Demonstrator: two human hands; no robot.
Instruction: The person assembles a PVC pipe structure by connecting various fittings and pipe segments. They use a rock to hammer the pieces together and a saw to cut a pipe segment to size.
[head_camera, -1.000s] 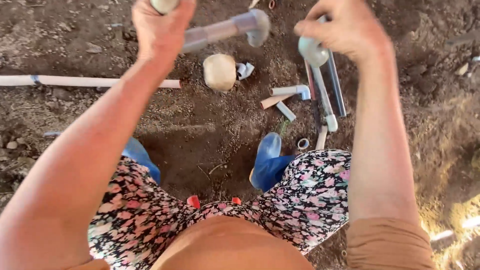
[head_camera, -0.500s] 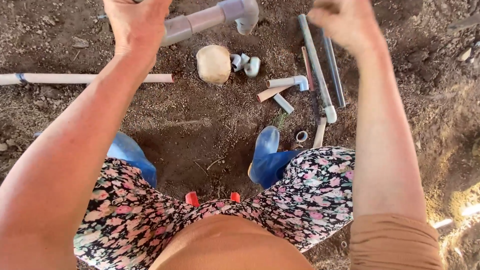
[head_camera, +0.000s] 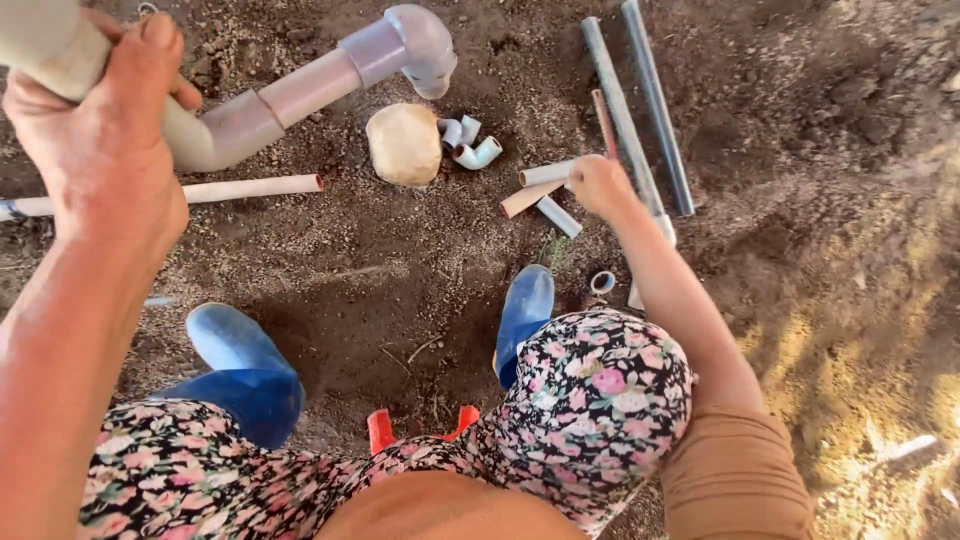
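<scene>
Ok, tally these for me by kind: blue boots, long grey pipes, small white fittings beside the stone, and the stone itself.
Blue boots: 2
Long grey pipes: 2
Small white fittings: 3
Stone: 1
Total: 8

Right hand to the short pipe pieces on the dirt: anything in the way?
Nothing visible. The right hand is already down among the short pipe pieces, at or touching one end; actual contact is hard to tell. The round stone lies off to the side, and the left hand holds the pipe assembly well clear.
</scene>
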